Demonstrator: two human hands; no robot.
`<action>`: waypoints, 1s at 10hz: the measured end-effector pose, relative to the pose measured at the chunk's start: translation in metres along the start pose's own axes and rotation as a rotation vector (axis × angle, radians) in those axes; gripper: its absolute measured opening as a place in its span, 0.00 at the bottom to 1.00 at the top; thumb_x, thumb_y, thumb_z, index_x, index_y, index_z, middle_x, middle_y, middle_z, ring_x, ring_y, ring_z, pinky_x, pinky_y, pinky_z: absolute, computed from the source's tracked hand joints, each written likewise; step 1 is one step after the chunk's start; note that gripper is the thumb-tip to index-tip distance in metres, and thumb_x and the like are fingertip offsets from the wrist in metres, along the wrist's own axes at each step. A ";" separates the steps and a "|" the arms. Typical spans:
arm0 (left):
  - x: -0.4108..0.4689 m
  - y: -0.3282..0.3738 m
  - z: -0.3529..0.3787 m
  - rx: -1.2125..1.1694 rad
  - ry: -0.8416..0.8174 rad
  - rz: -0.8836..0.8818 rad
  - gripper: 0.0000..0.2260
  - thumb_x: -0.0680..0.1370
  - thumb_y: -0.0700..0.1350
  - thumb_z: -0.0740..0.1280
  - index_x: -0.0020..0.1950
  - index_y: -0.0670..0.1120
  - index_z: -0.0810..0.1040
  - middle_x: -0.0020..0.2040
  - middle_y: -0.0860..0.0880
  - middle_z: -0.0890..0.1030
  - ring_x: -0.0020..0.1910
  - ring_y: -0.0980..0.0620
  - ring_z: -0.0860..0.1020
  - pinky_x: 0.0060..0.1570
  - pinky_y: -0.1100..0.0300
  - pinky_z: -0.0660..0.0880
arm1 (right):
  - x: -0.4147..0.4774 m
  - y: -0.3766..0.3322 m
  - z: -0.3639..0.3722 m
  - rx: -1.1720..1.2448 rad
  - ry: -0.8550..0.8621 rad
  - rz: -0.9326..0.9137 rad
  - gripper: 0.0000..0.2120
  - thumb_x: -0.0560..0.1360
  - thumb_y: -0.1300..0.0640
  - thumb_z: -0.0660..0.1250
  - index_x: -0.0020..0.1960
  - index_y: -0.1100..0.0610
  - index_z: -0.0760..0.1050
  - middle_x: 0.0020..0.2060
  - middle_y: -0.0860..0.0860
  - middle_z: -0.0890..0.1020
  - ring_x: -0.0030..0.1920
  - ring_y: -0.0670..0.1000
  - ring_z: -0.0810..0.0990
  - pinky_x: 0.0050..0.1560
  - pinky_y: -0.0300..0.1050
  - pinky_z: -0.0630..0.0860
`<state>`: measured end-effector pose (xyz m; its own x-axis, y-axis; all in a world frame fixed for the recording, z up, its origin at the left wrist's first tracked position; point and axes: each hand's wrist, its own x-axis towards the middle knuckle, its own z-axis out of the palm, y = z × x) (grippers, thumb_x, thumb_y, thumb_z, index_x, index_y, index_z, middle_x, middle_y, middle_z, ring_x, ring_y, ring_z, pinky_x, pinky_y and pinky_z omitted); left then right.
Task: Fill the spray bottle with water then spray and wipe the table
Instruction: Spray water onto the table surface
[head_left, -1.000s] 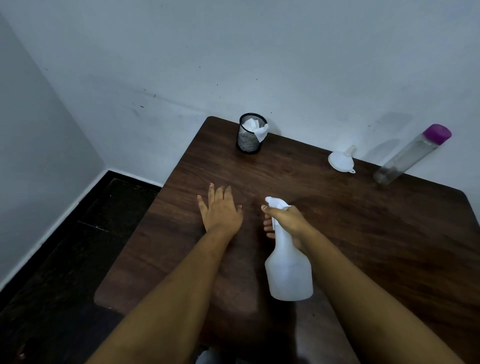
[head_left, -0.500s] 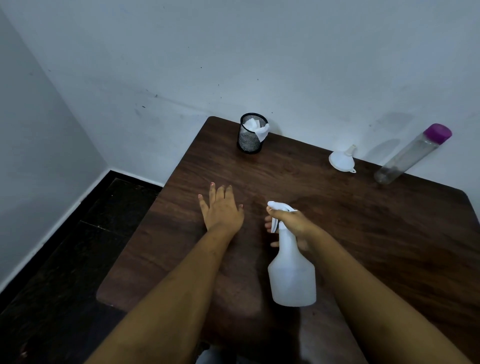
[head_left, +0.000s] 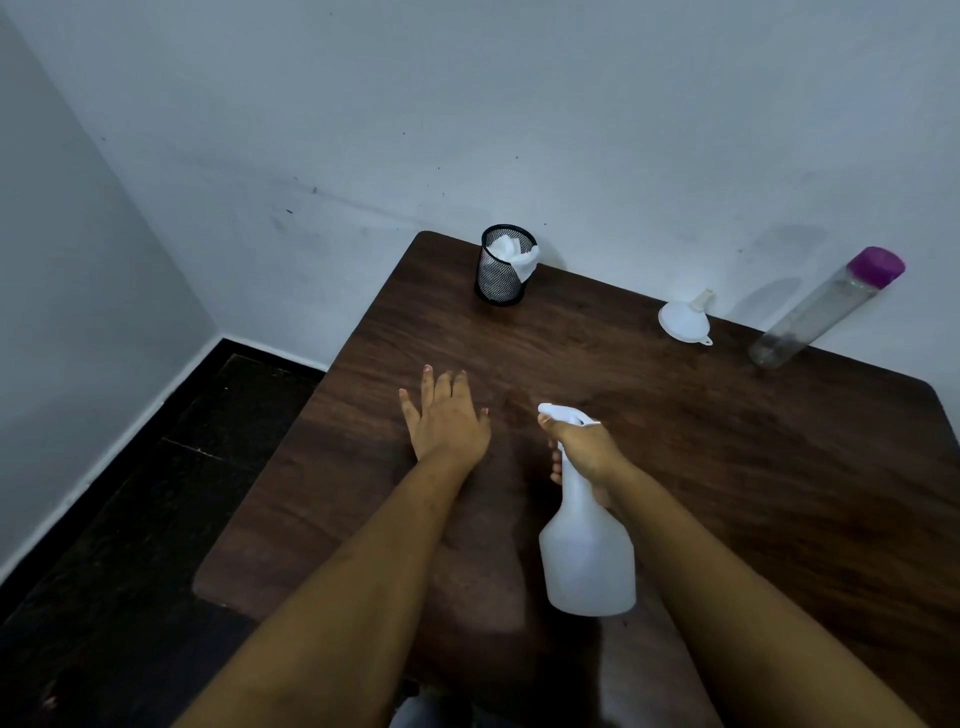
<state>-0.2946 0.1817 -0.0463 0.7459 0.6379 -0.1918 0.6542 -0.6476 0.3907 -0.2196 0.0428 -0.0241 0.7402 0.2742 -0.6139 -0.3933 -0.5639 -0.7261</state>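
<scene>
A white translucent spray bottle (head_left: 589, 556) hangs above the dark wooden table (head_left: 753, 467), nozzle pointing away from me. My right hand (head_left: 584, 449) grips its neck, fingers wrapped around the trigger. To its left, my left hand (head_left: 447, 423) lies flat on the table with fingers spread and holds nothing. A darker patch shows on the wood between the two hands. White cloth (head_left: 514, 254) sticks out of a black mesh cup (head_left: 501, 267) at the table's far left corner.
A white funnel (head_left: 684, 320) lies near the far edge against the wall. Right of it a clear bottle with a purple cap (head_left: 821, 312) leans toward the wall. White walls bound the table at the back; dark floor (head_left: 130, 519) lies to the left.
My right hand and the spray bottle have shifted slightly right and toward me. The left hand has stayed flat in the same spot.
</scene>
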 end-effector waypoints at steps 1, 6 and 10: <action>0.001 -0.002 0.001 0.003 -0.002 -0.011 0.28 0.80 0.53 0.58 0.77 0.47 0.54 0.78 0.48 0.56 0.78 0.48 0.44 0.73 0.41 0.40 | -0.001 -0.002 -0.002 -0.006 -0.034 0.017 0.15 0.76 0.47 0.66 0.48 0.60 0.79 0.37 0.55 0.79 0.36 0.51 0.78 0.39 0.45 0.79; 0.001 0.000 0.003 -0.015 0.013 -0.004 0.26 0.80 0.52 0.59 0.76 0.47 0.58 0.77 0.48 0.58 0.78 0.48 0.45 0.73 0.41 0.40 | -0.005 -0.001 -0.001 0.003 -0.008 -0.048 0.14 0.77 0.47 0.64 0.45 0.57 0.78 0.35 0.54 0.79 0.34 0.51 0.78 0.40 0.45 0.78; 0.000 -0.003 0.002 -0.026 0.019 -0.014 0.26 0.80 0.51 0.59 0.76 0.47 0.58 0.77 0.48 0.58 0.78 0.48 0.44 0.73 0.41 0.41 | -0.008 -0.008 -0.003 0.052 -0.108 -0.031 0.16 0.78 0.49 0.65 0.47 0.62 0.80 0.40 0.57 0.83 0.40 0.53 0.82 0.48 0.48 0.79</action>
<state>-0.2964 0.1825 -0.0493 0.7341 0.6546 -0.1805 0.6608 -0.6275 0.4118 -0.2208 0.0426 -0.0128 0.6909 0.3748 -0.6182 -0.4009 -0.5130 -0.7590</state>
